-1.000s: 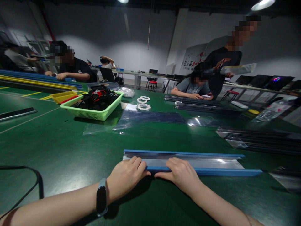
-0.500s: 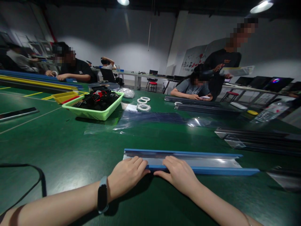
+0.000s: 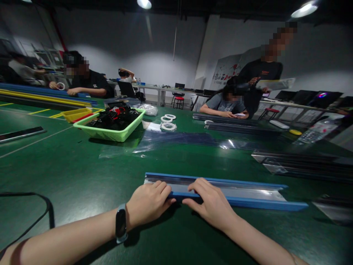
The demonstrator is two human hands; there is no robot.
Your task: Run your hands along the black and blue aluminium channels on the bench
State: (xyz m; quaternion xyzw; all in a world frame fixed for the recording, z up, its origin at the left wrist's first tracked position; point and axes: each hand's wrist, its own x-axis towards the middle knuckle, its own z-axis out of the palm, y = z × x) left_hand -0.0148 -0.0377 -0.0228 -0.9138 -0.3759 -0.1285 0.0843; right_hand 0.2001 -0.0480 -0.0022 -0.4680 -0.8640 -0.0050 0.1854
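A long blue-edged channel (image 3: 248, 193) with a silvery inside lies across the green table (image 3: 91, 176) in front of me. My left hand (image 3: 153, 200), with a band on the wrist, grips its near blue edge close to the left end, fingers over the top and thumb on the near side. Around the middle of the same edge is my right hand (image 3: 208, 200), its thumb and fingers apart on either side of the edge; the fingers are raised a little from it.
Beyond the channel lie clear plastic film (image 3: 176, 140), white rings (image 3: 168, 126) and a green basket (image 3: 121, 134) of black parts. Dark profiles (image 3: 303, 163) and a bottle (image 3: 317, 130) are at the right. A black cable (image 3: 41, 197) curves at the left. Several people are beyond.
My right hand has loosened, its fingers lifting and spreading from the near edge. The channel's right end has shifted slightly right and toward me. My left hand keeps its grip.
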